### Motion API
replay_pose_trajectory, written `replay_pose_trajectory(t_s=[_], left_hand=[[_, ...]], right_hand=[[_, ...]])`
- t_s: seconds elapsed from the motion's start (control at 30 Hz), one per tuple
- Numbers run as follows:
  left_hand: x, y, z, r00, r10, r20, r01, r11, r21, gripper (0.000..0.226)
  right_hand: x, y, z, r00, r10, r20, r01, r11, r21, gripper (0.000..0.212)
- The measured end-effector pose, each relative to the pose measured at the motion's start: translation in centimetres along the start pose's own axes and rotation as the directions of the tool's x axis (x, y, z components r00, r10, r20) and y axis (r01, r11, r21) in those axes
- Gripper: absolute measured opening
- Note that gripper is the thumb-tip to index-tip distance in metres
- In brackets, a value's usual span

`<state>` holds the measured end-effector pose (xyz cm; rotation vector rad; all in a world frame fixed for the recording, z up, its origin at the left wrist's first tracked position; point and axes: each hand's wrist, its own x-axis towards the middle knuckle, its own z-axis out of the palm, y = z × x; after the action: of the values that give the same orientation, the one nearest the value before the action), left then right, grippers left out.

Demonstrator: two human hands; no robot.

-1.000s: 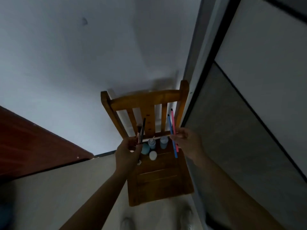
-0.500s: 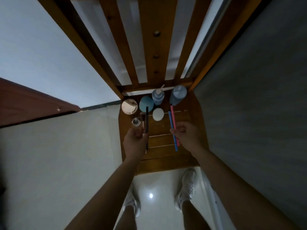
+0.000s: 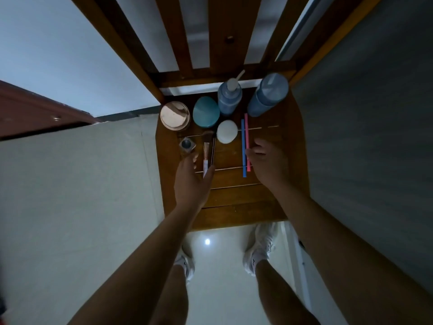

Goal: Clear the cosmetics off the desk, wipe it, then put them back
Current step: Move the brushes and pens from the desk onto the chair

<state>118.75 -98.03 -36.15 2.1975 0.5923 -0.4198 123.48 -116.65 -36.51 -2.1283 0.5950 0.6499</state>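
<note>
Cosmetics stand on a wooden chair seat [image 3: 234, 198]: a copper-lidded jar [image 3: 175, 115], a teal egg-shaped case [image 3: 206, 111], a white round case [image 3: 226, 134], a blue pump bottle [image 3: 229, 97], a blue capped bottle [image 3: 268, 95] and a small square bottle [image 3: 187, 145]. My left hand [image 3: 192, 181] pinches the handle end of a makeup brush [image 3: 206, 146] that lies on the seat beside a thin dark pencil [image 3: 212, 151]. A blue pen [image 3: 243, 148] and a pink pen [image 3: 247, 137] lie flat side by side. My right hand [image 3: 269, 165] rests beside them, thumb tip touching the pink pen.
The chair's slatted back [image 3: 220, 34] rises just behind the bottles. A dark wall panel [image 3: 363, 137] runs along the right, a pale surface [image 3: 77, 184] and a reddish wooden edge [image 3: 35, 109] along the left. My white shoes [image 3: 260, 249] stand on the glossy floor.
Both hands have come down to the seat. The brush, pencil and both pens now lie flat, the small square bottle stands on the seat, and my right hand has let go of the pens.
</note>
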Motion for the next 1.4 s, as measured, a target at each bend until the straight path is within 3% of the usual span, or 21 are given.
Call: replay_pose_trajectory(t_s=[0.17,0.3,0.43,0.57,0.7,0.9,1.13,1.3,1.4], left_hand=[[-2.4,1.6,-3.8,0.97,0.242,-0.023,-0.22,0.915,0.337,0.062],[-4.6,6.3,-10.8,0.92,0.386,-0.071,-0.296,0.8,0.521,0.071],[-8.3,12.6,-19.9,0.869,0.447,-0.211,-0.245,0.761,0.601,0.074],[-14.6,16.1,-29.4,0.736,0.515,-0.44,-0.152,0.758,0.634,0.073],[-24.5,15.9,-36.3,0.622,0.299,-0.724,0.114,0.88,0.461,0.072],[-40.4,8.5,-44.8,0.437,0.113,-0.892,0.433,0.843,0.319,0.074],[-59.7,-3.7,-52.4,0.157,-0.054,-0.986,0.635,0.77,0.059,0.073],[-71.7,-12.8,-55.0,-0.016,-0.133,-0.991,0.698,0.709,-0.106,0.075],[-76.1,-17.0,-56.1,-0.071,-0.161,-0.984,0.723,0.672,-0.162,0.075]], right_hand=[[-4.1,-2.1,-2.8,0.985,-0.165,-0.053,0.155,0.975,-0.158,0.052],[-8.8,-7.3,-7.1,0.899,-0.413,-0.144,0.396,0.909,-0.132,0.052],[-13.0,-14.8,-11.7,0.731,-0.651,-0.206,0.613,0.758,-0.222,0.055],[-18.4,-23.6,-12.7,0.512,-0.853,-0.102,0.807,0.518,-0.284,0.063],[-26.0,-31.8,-10.6,0.276,-0.96,0.048,0.94,0.259,-0.224,0.067],[-41.0,-39.7,-3.1,-0.087,-0.984,0.158,0.996,-0.087,0.003,0.065],[-61.7,-40.6,9.6,-0.466,-0.848,0.252,0.879,-0.412,0.24,0.07],[-76.0,-37.8,19.6,-0.596,-0.744,0.302,0.791,-0.48,0.38,0.069],[-82.4,-35.4,24.7,-0.657,-0.677,0.332,0.739,-0.492,0.46,0.07]])
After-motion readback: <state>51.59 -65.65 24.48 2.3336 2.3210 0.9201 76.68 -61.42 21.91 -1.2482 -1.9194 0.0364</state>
